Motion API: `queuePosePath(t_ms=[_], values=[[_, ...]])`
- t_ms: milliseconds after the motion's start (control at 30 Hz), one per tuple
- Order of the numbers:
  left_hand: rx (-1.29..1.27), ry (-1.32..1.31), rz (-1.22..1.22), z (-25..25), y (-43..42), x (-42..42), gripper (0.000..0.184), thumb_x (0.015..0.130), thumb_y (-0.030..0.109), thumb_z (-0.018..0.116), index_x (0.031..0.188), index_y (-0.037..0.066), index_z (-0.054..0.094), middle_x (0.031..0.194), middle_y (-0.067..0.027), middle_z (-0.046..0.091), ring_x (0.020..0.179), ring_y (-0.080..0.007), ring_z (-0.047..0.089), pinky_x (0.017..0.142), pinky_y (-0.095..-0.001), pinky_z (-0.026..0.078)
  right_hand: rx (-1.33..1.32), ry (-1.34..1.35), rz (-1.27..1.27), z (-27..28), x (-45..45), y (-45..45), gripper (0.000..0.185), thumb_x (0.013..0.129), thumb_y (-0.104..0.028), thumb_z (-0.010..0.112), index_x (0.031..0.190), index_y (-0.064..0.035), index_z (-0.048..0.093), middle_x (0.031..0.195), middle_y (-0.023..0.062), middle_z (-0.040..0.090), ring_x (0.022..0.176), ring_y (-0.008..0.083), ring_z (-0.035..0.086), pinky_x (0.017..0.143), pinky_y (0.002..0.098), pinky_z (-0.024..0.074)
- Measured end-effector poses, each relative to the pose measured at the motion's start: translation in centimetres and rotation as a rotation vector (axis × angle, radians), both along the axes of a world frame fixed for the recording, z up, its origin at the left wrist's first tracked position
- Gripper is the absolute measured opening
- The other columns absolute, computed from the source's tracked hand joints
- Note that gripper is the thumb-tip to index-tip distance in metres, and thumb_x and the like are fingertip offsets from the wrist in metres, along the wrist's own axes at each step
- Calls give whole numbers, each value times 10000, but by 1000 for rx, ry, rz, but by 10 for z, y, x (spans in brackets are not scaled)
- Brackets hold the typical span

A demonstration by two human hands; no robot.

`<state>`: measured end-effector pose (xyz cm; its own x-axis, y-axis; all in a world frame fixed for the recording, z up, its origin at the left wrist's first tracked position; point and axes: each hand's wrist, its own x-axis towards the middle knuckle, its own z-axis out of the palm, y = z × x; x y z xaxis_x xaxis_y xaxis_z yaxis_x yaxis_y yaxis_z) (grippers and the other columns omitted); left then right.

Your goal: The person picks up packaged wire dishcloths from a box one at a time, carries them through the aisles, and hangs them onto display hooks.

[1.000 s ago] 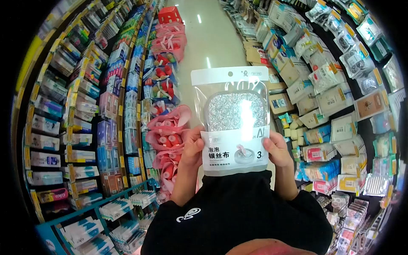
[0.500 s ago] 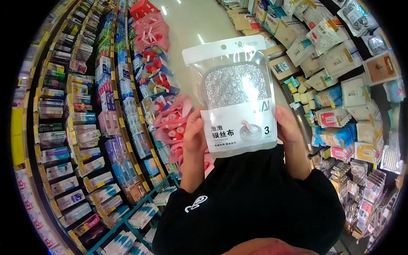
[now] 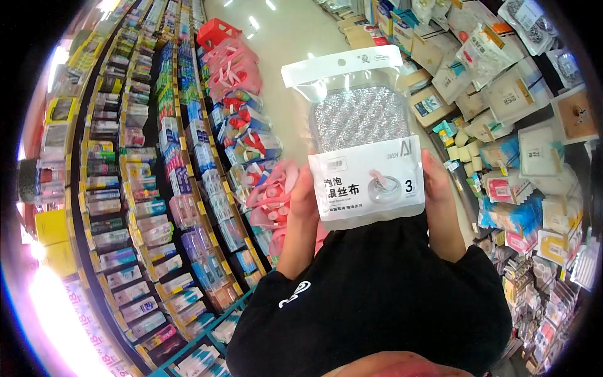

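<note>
Upright before my chest is a clear-and-white pouch of silver scouring cloths [image 3: 361, 119], with a hang hole at its top and a printed "3" on its label. My left hand [image 3: 304, 195] grips its left edge. At the right edge my right hand [image 3: 436, 182] closes on the same pouch. The fingers of both hands are mostly hidden behind the pack. Through the clear upper window the glittery silver cloth shows, and the lower label carries a picture of a cloth on a pot.
Shelves of boxed toothpaste and toothbrushes [image 3: 135, 207] rise on the left. Pink baskets [image 3: 235, 69] and bagged goods line the aisle beside them. To the right hang packaged household items [image 3: 502, 94]. Pale floor [image 3: 292, 28] runs ahead, and a teal rack [image 3: 201, 342] stands at lower left.
The pouch and both hands sit slightly further right in view, and the pack's glare has lessened, so the cloth's texture shows more. The view has shifted, revealing more of the left shelves.
</note>
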<state>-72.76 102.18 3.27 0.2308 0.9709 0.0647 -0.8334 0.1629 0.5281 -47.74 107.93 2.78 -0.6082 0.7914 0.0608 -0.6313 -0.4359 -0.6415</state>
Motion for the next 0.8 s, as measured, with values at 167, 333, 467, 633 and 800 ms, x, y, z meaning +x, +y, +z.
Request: queuePosePath(t_ms=[167, 333, 467, 633, 800], values=[[33, -28, -81, 0, 37, 31, 683, 891, 474, 518, 1352, -2, 353, 1287, -170, 502, 1152, -296, 527, 947, -417, 448, -63, 99, -8, -8, 35, 27, 562, 961, -391, 427, 1293, 60, 385, 1238, 154, 530, 1124, 219, 538, 959, 350, 423], [-21, -133, -127, 1, 52, 42, 784, 851, 529, 546, 1368, -16, 322, 1307, -198, 480, 1154, -322, 526, 939, -446, 457, 31, 14, 28, 19, 42, 46, 670, 926, -440, 481, 1343, 57, 312, 1280, 155, 488, 1168, 222, 501, 987, 356, 393], [59, -364, -152, -2, 63, 40, 805, 831, 610, 492, 1340, -6, 388, 1296, -242, 478, 1136, -400, 523, 933, -529, 448, 71, 17, 134, 24, 33, 62, 737, 903, -458, 514, 1372, 51, 260, 1304, 156, 458, 1197, 225, 472, 1006, 357, 370], [39, -455, -96, 0, 67, 23, 814, 829, 607, 487, 1357, 0, 363, 1336, -237, 441, 1189, -397, 479, 974, -526, 411, 87, -2, 145, 24, 6, 75, 741, 913, -450, 498, 1387, 53, 230, 1317, 154, 445, 1225, 228, 445, 1017, 357, 351], [-160, -213, -94, -27, 75, -11, 822, 839, 570, 510, 1370, -29, 325, 1339, -245, 433, 1198, -389, 477, 977, -513, 412, 113, -84, 151, 31, -19, 85, 729, 922, -430, 484, 1395, 57, 216, 1356, 168, 410, 1250, 244, 423, 1029, 367, 337]])
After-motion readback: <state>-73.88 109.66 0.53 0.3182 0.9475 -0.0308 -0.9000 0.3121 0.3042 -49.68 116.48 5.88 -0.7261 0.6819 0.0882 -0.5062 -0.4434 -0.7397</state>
